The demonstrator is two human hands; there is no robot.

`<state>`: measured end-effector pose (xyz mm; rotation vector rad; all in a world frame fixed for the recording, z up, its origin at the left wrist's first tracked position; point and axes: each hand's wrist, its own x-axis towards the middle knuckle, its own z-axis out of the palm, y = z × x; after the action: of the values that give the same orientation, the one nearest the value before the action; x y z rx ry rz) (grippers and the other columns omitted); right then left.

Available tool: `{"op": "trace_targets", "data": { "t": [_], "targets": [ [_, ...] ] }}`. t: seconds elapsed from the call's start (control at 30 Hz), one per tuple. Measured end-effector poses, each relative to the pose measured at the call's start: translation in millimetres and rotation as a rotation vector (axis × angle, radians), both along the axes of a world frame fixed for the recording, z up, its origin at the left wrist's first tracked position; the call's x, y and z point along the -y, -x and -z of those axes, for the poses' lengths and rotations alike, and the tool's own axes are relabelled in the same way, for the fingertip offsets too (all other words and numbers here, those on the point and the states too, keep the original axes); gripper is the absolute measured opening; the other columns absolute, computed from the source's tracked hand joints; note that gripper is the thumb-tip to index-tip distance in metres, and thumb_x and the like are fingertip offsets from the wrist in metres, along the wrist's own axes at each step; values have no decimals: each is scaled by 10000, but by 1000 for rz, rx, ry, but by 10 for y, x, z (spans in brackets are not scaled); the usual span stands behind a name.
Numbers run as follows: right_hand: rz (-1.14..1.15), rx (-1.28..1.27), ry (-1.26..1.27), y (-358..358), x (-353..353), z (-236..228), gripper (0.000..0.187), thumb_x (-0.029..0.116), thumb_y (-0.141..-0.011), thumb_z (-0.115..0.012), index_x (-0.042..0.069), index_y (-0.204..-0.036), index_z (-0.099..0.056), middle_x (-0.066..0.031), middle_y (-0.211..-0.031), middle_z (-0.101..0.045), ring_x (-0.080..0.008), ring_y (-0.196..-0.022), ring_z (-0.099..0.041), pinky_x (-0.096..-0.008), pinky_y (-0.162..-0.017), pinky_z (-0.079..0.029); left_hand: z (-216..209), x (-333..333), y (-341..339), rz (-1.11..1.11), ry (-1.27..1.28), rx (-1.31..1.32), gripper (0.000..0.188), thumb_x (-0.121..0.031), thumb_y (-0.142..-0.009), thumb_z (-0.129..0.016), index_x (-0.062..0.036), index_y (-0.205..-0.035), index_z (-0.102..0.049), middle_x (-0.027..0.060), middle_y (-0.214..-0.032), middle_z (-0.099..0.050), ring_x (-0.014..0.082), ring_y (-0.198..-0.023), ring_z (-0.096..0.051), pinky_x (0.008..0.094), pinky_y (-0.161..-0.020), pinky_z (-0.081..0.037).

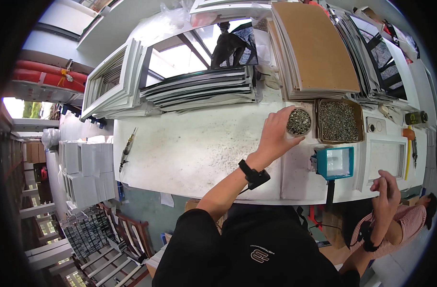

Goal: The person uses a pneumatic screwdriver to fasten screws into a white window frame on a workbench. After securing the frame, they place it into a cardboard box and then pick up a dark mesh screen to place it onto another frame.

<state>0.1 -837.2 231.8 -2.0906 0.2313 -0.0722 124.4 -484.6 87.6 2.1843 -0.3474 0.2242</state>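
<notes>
My left hand (277,134) is wrapped around a round container (299,122) full of small metal pieces, at the far right part of the white table. Just right of it, a square cardboard box (339,120) holds a mass of similar small pieces. Nearer to me, a teal-rimmed box (336,162) with a pale inside sits by the table's front edge. My right hand (386,190) hovers near the front edge, beside a small white frame (385,158). Its fingers are loosely bent and apart, and nothing shows in them.
Stacked dark glossy panels (199,83), white frames (111,81) and brown boards (319,52) line the table's back. Tiny bits lie scattered on the white tabletop (194,143). A slim tool (128,149) lies at left. Another person in a striped shirt (407,232) is at lower right.
</notes>
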Motion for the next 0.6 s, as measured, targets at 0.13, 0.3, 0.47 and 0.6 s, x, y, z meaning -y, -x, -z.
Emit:
{"op": "trace_targets", "data": {
  "t": [0.13,0.3,0.47,0.6],
  "targets": [
    [-134,-28,-41,274,-681,-66,204,55,-1038,-571,-55,-1188,-654,-98,-894,-663,-139,-772,-633,-257,-727,-534,184,-805,319,-143,-65,7,876,-223,-700,-911,-63,-1444,-477,150,-1363,-588,370,-1176,-541,447,-1029,-448],
    [-297,-100,14,255,-1488,45,197,19,-969,-650,-23,-1158,-689,-103,-890,-697,-158,-764,-680,-275,-717,-547,563,-1866,496,-330,-190,-71,867,-236,-702,-904,-39,-1435,-485,163,-1338,-598,380,-1150,-539,447,-1018,-451],
    [-414,-140,44,214,-2069,117,220,35,-957,-676,-10,-1172,-696,-111,-889,-694,-170,-763,-680,-274,-718,-538,818,-2651,435,-443,-216,-86,862,-252,-703,-903,-35,-1433,-499,165,-1322,-607,379,-1135,-542,446,-1009,-455],
    [-452,-160,75,190,-2361,144,232,65,-954,-695,8,-1178,-701,-112,-875,-676,-172,-759,-653,-285,-715,-524,963,-3002,318,-471,-213,-101,886,-270,-703,-902,-42,-1454,-491,166,-1335,-607,382,-1142,-540,450,-1012,-459]
  ]
}}
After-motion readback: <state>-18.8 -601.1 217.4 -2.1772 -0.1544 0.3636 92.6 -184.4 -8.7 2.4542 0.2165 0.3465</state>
